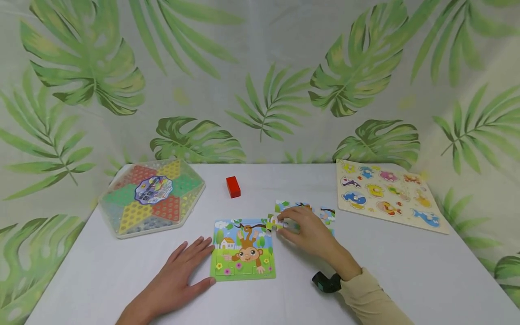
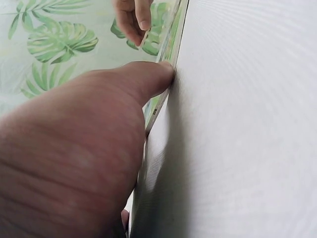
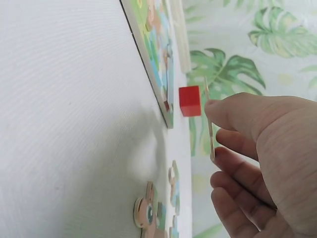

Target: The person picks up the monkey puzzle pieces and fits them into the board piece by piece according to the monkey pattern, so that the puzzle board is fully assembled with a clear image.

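Note:
A monkey jigsaw puzzle [image 1: 243, 253] lies flat in its green-edged board on the white table. My left hand [image 1: 178, 275] rests at the board's left side with fingers extended; in the left wrist view its thumb [image 2: 161, 74] touches the board's edge. Over the board's upper right corner, my right hand [image 1: 313, 232] pinches a puzzle piece [image 1: 271, 222] between thumb and fingers. The right wrist view shows that piece [image 3: 208, 124] edge-on, raised off the table. Loose puzzle pieces [image 1: 328, 215] lie behind and under the right hand, which partly hides them.
A red block [image 1: 233, 187] stands behind the puzzle. At the back left lies a hexagonal Chinese checkers set [image 1: 152, 196]; a wooden sea-animal peg puzzle [image 1: 386, 194] lies at the back right. A small black device [image 1: 326, 283] sits by the right cuff. Leaf-patterned cloth [image 1: 260, 90] hangs behind.

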A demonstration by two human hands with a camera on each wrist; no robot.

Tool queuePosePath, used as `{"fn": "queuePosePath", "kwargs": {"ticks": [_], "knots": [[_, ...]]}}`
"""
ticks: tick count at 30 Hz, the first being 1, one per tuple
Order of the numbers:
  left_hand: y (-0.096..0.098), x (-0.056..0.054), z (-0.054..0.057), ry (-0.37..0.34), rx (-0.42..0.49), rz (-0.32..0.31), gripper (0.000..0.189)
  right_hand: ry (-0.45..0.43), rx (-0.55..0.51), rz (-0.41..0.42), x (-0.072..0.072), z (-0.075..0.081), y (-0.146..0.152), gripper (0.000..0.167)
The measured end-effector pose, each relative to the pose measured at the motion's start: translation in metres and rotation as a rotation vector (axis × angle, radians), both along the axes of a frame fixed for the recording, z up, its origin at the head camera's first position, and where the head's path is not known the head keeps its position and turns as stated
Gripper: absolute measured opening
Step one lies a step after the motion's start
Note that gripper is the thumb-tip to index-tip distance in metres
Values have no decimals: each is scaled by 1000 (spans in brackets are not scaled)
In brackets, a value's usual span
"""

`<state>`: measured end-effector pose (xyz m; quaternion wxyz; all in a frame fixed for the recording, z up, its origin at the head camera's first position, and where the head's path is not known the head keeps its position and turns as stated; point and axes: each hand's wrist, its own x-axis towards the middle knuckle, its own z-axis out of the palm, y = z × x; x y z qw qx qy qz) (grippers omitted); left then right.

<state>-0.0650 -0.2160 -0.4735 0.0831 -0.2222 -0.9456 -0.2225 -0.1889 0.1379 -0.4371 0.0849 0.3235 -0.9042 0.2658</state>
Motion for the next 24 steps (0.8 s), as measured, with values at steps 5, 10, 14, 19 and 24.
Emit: {"fn": "queuePosePath", "kwargs": {"ticks": [5,10,14,19,24], "knots": [[-1,0,-2,-11,2,0,73,6,15,13,0,7,-6,27],[-1,0,-2,-17,3,3,73,3,29,18,0,11,-13,29],[0,0,-1,-15,10,-2,72,-21,40,23,0,14,-18,29],[2,1,2,-18,15,-1,70,-35,40,30,1,17,-24,30],[1,1,1,-15,10,10,71,-25,22,42,2,20,-31,29]]}}
